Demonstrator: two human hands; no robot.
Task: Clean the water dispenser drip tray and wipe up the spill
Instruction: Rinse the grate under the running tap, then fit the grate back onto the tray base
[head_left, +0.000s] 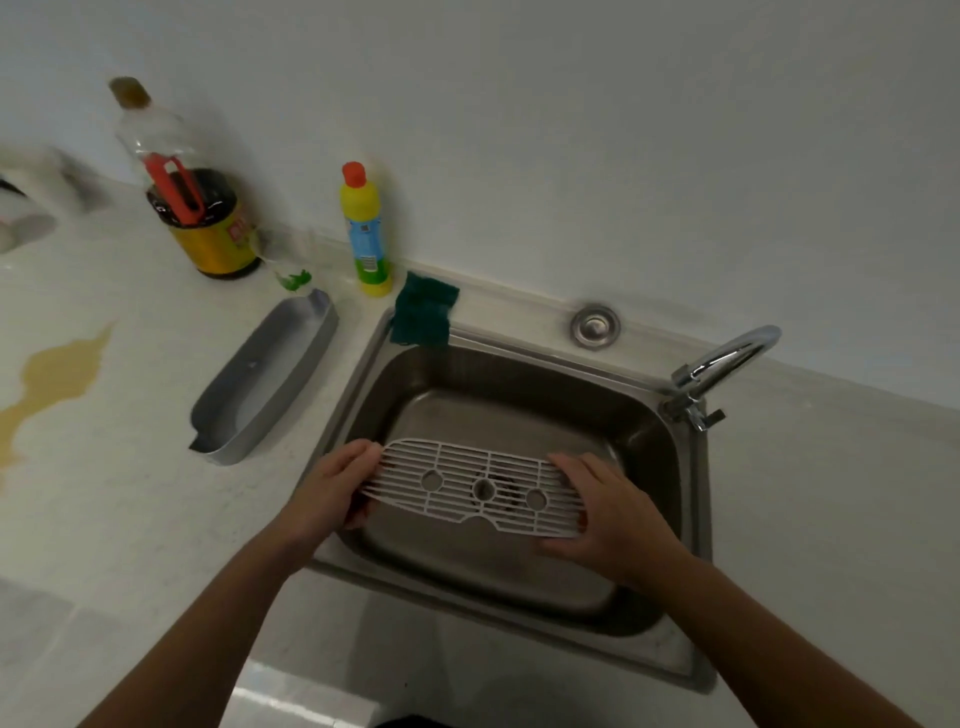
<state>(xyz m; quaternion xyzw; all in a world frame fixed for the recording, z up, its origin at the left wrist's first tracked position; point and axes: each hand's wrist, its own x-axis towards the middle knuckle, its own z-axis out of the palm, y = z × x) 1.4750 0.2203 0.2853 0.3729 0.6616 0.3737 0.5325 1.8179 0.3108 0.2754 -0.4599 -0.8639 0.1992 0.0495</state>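
Now holding the grille (480, 486) flat over the sink (691, 530), one end in each hand. Left hand (332, 493) pinching the left end, fingers over the bars and thumb tucked beneath; right hand (605, 512) clamping the right end the same way, fingers spread along the top. Not yet rinsing: no water running from the tap (727, 364), which is pointing off to the right, clear of the grille. Judging the step as the washing of the grille, early in the task. Leaving the tray (265, 384) on the counter (130, 519) just left of the sink, apparently unwashed. Leaving the spill (52, 379) well off to the left, still unwiped. Needing next, probably, one hand freed to reach the tap handle or the green pad (423, 309) lying on the back left corner of the sink rim, near the yellow bottle (366, 228). Keeping the other hand gripping firmly meanwhile, since the thin plastic looks likely to flex or slip when wet.
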